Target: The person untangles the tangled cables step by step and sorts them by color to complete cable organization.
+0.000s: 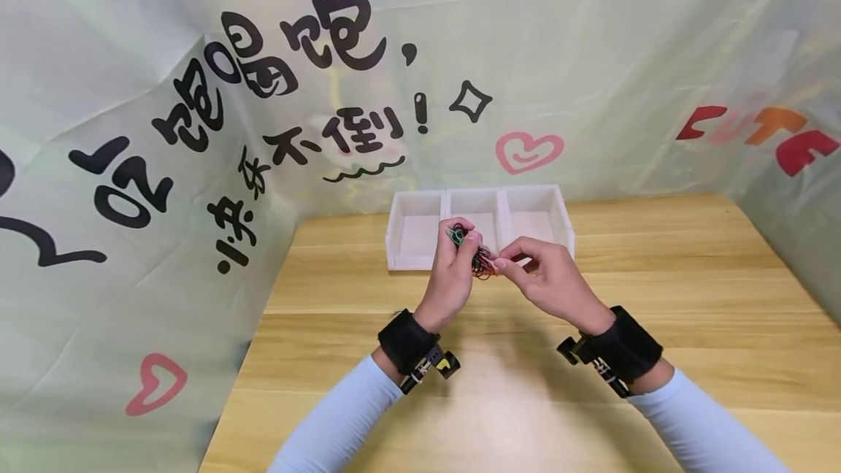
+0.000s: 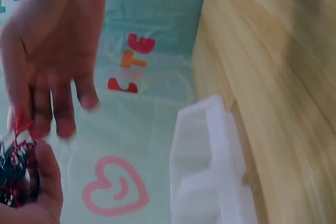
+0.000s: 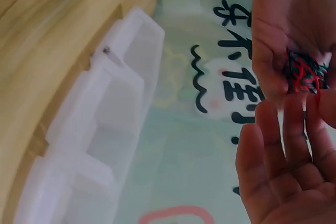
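Note:
A tangled bundle of thin red, black and green wires [image 1: 482,263] sits in my left hand [image 1: 450,272], whose fingers and thumb curl round it. My right hand [image 1: 555,279] is just to the right, pinching a red strand between thumb and forefinger at the bundle's edge. In the right wrist view, that red strand [image 3: 318,98] runs from the tangle [image 3: 302,74] down to the right fingertips, and the other fingers are spread. The left wrist view cuts off part of the bundle [image 2: 10,169] at its left edge. Both hands are held above the table.
Behind the hands, a white tray [image 1: 410,264] with three compartments stands on the wooden table [image 1: 683,298], near the back. Part of its middle compartment is hidden by the left hand. Pale printed cloth [image 1: 611,79] hangs at the back and both sides.

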Action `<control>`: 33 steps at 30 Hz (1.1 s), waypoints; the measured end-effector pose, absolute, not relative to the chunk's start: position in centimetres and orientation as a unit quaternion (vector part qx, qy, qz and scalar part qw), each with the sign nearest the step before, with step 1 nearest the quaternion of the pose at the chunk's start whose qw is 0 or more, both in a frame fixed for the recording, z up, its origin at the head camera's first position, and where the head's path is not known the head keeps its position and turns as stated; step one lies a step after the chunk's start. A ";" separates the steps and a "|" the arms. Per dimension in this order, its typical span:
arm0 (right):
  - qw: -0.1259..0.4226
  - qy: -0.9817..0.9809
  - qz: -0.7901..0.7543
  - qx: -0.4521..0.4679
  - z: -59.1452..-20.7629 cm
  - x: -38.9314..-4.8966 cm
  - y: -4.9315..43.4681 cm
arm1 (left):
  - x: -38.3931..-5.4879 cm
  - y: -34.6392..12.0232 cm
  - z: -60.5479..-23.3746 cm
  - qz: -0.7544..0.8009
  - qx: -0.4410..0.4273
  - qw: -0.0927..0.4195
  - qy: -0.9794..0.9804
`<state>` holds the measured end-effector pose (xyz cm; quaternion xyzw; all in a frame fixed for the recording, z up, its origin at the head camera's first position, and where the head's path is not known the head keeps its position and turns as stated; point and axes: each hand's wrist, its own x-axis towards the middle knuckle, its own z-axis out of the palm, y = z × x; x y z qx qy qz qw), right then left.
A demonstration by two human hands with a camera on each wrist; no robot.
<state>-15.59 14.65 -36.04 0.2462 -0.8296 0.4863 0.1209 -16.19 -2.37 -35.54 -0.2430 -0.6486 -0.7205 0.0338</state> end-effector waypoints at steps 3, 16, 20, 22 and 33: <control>0.139 -0.834 0.484 0.226 -36.4 -16.2 15.8 | -16.1 -3.4 -35.5 -0.695 -0.251 0.014 -0.673; 0.030 -0.441 0.873 0.207 -35.8 -16.4 14.6 | -15.5 -3.7 -36.9 -0.593 -0.269 -0.057 -0.757; 0.121 -0.468 0.859 0.167 -35.5 -16.6 13.7 | -15.5 -3.5 -37.4 -0.658 -0.249 -0.061 -0.708; 0.187 -0.505 0.828 0.156 -35.6 -16.8 13.6 | -15.5 -3.4 -37.4 -0.672 -0.249 -0.044 -0.696; 0.297 -0.803 0.428 0.288 -37.7 -16.5 13.2 | -15.6 -2.9 -37.3 -0.643 -0.208 0.008 -0.737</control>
